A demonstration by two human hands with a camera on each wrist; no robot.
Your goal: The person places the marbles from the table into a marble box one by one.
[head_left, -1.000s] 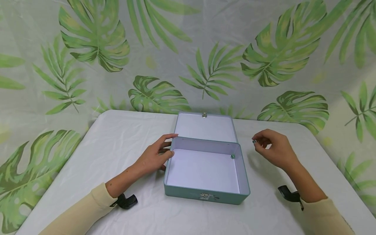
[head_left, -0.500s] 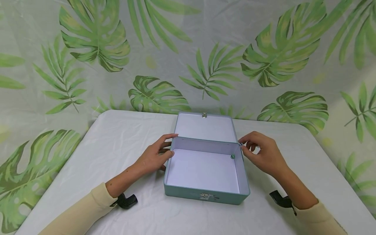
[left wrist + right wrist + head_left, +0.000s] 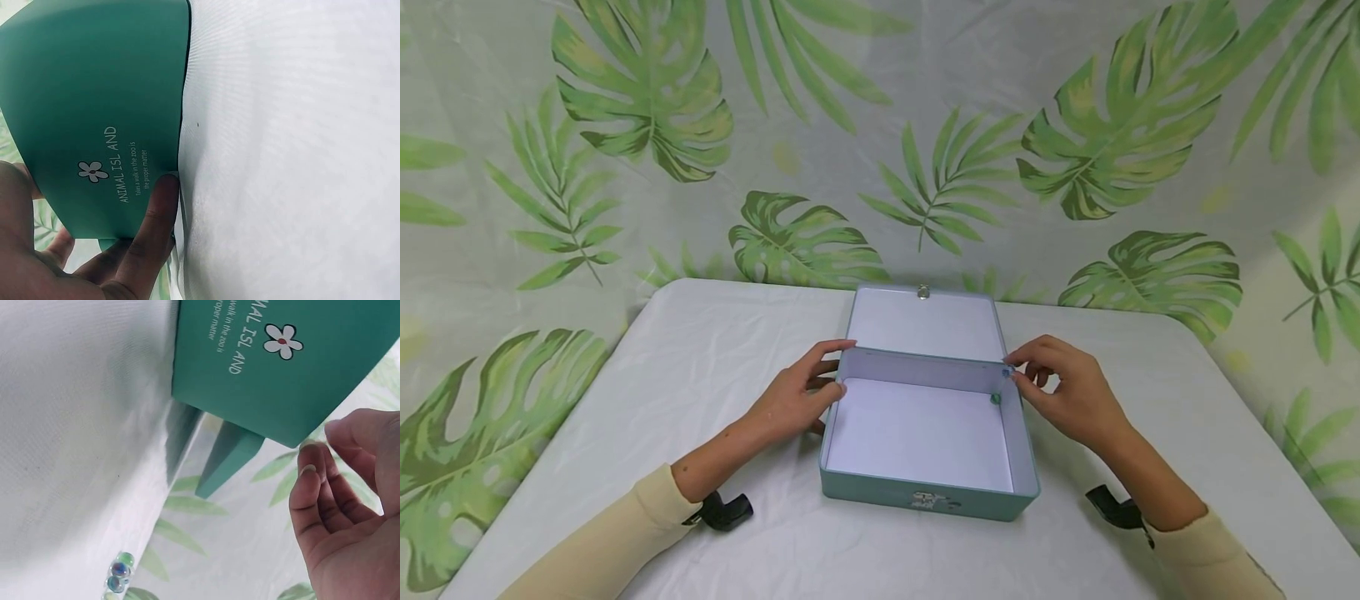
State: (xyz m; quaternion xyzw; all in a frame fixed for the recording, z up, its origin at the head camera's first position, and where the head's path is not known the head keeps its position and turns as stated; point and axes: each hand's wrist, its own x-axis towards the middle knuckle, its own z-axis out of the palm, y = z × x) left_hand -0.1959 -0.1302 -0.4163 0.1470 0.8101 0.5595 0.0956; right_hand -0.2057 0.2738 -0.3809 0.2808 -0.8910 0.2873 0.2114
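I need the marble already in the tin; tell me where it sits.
In the head view, the marble lies inside the open tin, in its far right corner, just below the right hand at the rim.

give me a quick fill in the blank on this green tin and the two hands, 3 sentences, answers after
1. The lid of the green tin stands ____.
2. The left hand touches the tin's ____ wall, as the person sees it.
3. The right hand pinches a small marble over the tin's far ____ corner, and another marble lies inside the tin.

Missing words: open; left; right
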